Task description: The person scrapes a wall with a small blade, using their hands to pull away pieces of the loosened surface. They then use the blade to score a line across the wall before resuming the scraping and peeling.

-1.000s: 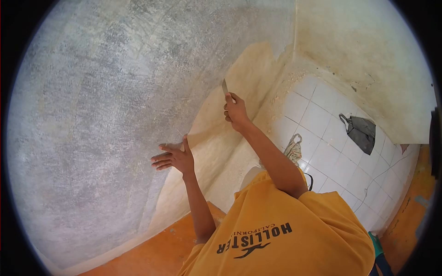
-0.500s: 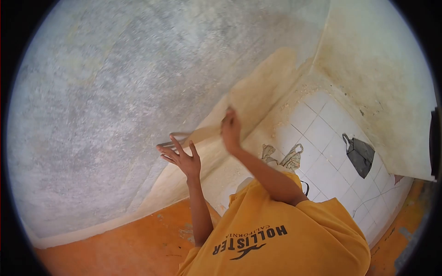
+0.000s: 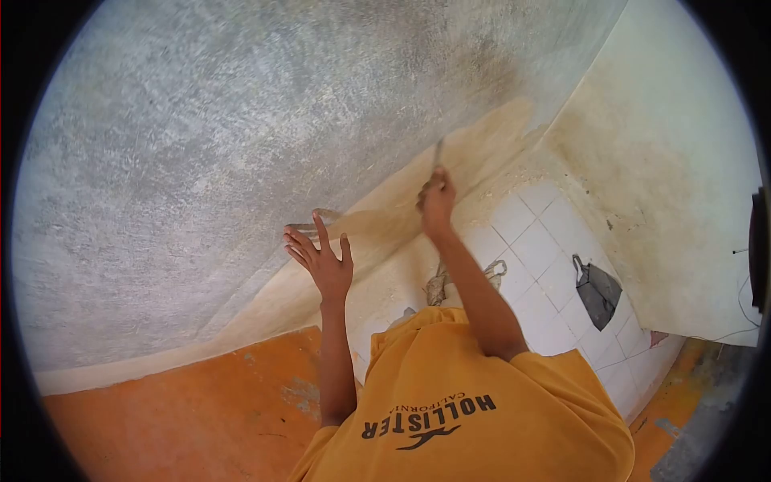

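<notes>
Right hand (image 3: pixel 437 201): grip closed around the handle of a scraper (image 3: pixel 438 154), raised at arm's length; the narrow blade stands up from the fist and meets the grey textured wall (image 3: pixel 201 145) at the edge of the cream, scraped-looking patch (image 3: pixel 474 157). The handle is hidden inside the fist; whether the blade tip presses the surface or sits just off it cannot be told

Left hand (image 3: pixel 323 259): grip open, fingers spread, empty, palm toward the wall at the border of grey and cream; contact with the wall is hard to make out

Yellow printed shirt (image 3: pixel 474 402): fills the lower frame and covers the body

White tiled floor (image 3: pixel 554 265): to the right, a dark grey bag (image 3: pixel 598 291) lying on it; a pale crumpled bag (image 3: pixel 438 283) partly hidden behind the right forearm

Orange floor (image 3: pixel 193 410): lower left, cut off by the round lens edge
</notes>
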A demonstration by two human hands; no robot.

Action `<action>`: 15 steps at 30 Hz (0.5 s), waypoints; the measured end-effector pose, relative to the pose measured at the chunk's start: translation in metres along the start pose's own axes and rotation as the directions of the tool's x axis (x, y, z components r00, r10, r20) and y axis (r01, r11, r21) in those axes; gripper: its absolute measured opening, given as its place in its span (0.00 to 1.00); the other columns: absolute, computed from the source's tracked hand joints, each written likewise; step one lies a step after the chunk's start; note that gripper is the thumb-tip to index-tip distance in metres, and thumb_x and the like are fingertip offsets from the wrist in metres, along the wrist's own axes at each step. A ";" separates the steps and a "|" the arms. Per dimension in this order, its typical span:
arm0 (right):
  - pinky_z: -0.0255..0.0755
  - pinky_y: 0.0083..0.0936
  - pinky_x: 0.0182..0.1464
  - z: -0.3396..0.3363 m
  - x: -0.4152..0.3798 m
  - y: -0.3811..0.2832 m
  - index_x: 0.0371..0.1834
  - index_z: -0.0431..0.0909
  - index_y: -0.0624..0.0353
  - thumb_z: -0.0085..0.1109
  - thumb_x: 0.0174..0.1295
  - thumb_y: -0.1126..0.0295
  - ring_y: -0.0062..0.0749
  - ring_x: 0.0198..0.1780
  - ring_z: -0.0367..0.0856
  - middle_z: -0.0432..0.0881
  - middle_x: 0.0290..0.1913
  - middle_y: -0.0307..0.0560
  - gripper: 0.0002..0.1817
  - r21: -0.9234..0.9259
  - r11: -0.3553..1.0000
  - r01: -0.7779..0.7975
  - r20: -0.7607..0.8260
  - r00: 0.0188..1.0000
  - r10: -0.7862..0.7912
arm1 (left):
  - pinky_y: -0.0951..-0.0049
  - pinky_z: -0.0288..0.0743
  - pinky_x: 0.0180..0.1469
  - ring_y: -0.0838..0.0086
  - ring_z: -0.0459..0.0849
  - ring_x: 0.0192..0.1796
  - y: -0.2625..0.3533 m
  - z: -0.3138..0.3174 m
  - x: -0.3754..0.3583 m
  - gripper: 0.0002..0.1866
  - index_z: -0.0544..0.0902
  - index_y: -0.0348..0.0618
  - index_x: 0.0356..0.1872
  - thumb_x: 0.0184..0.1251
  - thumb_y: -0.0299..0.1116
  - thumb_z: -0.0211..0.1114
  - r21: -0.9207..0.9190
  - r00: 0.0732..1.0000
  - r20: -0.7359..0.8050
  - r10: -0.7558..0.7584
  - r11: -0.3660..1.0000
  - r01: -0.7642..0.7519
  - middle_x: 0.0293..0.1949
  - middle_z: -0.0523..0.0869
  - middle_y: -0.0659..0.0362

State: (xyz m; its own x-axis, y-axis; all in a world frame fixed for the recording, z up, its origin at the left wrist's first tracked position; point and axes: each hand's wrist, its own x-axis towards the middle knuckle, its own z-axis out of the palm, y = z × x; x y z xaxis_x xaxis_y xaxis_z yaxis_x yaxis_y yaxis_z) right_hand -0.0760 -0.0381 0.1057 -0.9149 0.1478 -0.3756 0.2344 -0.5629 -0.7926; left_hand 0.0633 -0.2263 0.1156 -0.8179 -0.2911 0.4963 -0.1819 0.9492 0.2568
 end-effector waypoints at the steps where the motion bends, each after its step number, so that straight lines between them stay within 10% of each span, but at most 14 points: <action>1: 0.51 0.18 0.19 0.007 -0.021 0.009 0.44 0.72 0.51 0.50 0.81 0.53 0.14 0.19 0.56 0.62 0.22 0.29 0.14 -0.024 1.000 -0.019 -0.010 1.000 0.018 | 0.32 0.33 0.80 0.32 0.33 0.84 -0.004 0.005 -0.001 0.38 0.56 0.58 0.84 0.78 0.48 0.60 0.001 1.000 0.000 -0.002 1.000 0.002 0.82 0.36 0.30; 15: 0.48 0.17 0.18 0.011 -0.060 0.026 0.47 0.72 0.51 0.49 0.81 0.51 0.13 0.18 0.56 0.61 0.23 0.29 0.15 -0.025 0.999 -0.039 0.187 0.982 0.042 | 0.26 0.35 0.77 0.30 0.46 0.82 -0.042 0.019 -0.010 0.38 0.56 0.64 0.84 0.78 0.53 0.57 0.052 0.988 0.142 0.063 0.996 -0.071 0.81 0.47 0.31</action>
State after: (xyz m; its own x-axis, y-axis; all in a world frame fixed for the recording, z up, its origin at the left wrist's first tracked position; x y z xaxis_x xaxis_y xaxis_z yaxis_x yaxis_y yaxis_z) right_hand -0.0189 -0.0705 0.1133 -0.9494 -0.0305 -0.3127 0.2775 -0.5479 -0.7892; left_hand 0.0690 -0.2612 0.0845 -0.8968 -0.2105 0.3892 -0.1514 0.9725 0.1771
